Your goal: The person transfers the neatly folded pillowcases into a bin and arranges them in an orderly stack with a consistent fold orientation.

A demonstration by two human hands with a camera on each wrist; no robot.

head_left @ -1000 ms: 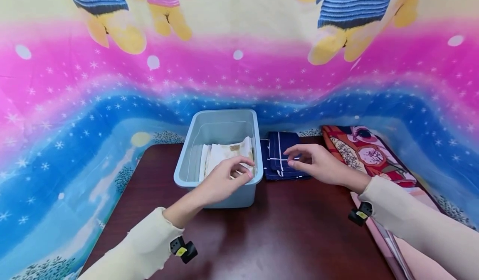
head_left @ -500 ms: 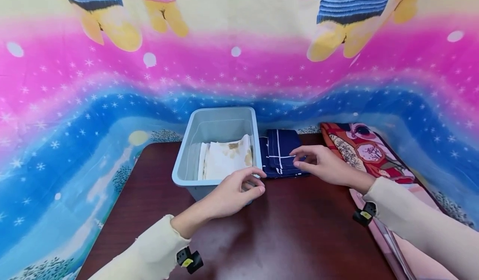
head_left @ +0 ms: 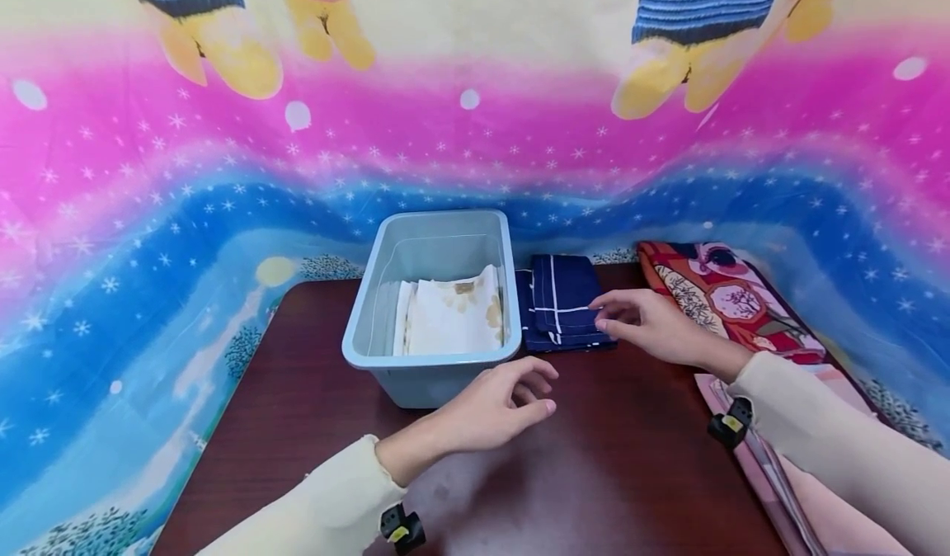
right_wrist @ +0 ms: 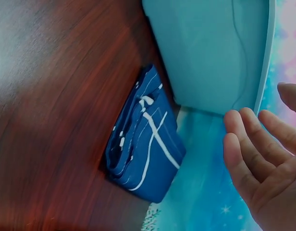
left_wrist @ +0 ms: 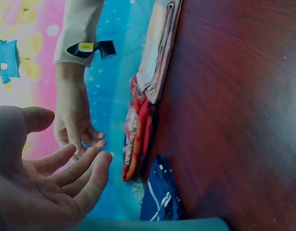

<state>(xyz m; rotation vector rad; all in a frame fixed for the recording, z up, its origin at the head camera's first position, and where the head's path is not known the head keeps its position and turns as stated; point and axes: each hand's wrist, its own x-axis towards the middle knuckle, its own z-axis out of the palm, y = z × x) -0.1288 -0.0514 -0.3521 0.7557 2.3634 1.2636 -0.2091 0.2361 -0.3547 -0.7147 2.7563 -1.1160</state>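
Note:
A grey-blue plastic bin (head_left: 426, 387) stands on the dark wooden table, with a folded white cloth (head_left: 453, 317) with tan patches inside it. My left hand (head_left: 493, 407) hovers in front of the bin's near right corner, fingers loosely bent around nothing. Right of the bin lies a folded navy cloth (head_left: 567, 296) with white lines. My right hand (head_left: 649, 325) is in the air at its right edge, holding nothing; the right wrist view shows the navy cloth (right_wrist: 148, 144) apart from the relaxed fingers.
Behind my right hand lies a folded red patterned cloth (head_left: 735, 304). A folded pink cloth (head_left: 801, 482) lies along the table's right side, partly under my right forearm. A printed curtain (head_left: 475, 152) hangs behind the table (head_left: 579, 490).
My left hand has moved from over the bin's near rim to the right and toward me, uncovering the white cloth. My right hand has shifted slightly right.

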